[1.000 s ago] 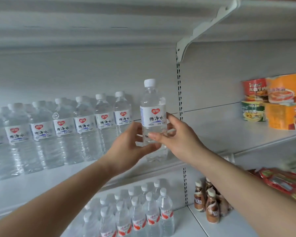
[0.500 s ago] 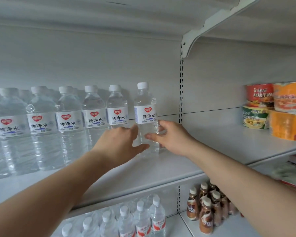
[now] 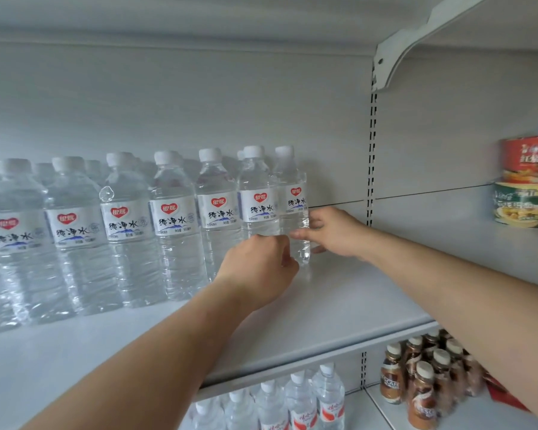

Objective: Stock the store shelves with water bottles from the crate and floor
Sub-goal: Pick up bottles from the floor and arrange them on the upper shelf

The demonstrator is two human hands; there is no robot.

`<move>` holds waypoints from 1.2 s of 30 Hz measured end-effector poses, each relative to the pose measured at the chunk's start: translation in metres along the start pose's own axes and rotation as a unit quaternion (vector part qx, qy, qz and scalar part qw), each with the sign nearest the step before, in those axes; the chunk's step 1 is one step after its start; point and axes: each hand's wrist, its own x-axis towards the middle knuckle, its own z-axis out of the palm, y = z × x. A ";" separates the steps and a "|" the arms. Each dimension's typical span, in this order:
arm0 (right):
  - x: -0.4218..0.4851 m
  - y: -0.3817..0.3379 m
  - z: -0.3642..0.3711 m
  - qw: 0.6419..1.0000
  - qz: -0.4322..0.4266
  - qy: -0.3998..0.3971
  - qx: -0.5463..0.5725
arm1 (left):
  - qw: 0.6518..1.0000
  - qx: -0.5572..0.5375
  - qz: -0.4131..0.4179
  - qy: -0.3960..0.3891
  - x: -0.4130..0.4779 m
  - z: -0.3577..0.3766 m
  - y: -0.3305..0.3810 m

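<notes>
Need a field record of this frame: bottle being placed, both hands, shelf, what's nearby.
end bottle: upright, at the right end of the water row
right hand: grips end bottle, thumb in front
left hand: curled at its lower left; grip unclear
shelf: bare to the right of end bottle
below: coffee bottles

The end bottle (image 3: 293,206) stands on the shelf (image 3: 339,299), right of the bottle row (image 3: 121,228).
</notes>
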 end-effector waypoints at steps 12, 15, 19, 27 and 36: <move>0.001 -0.001 0.008 0.996 0.015 0.058 -0.061 | 1.000 0.001 -0.002 0.011 0.000 0.001 0.004; 0.011 -0.002 0.017 0.994 0.028 0.038 -0.097 | 1.000 0.007 -0.010 0.019 0.000 0.000 0.007; 0.007 -0.002 0.024 0.988 0.057 0.011 -0.141 | 0.999 0.016 -0.022 0.034 0.000 -0.002 0.010; -0.047 -0.006 0.014 0.985 0.104 -0.005 -0.136 | 0.999 -0.020 -0.039 0.006 -0.007 -0.012 0.007; -0.192 -0.028 -0.020 0.992 0.081 0.028 -0.092 | 0.990 -0.076 0.102 0.056 -0.034 -0.030 0.037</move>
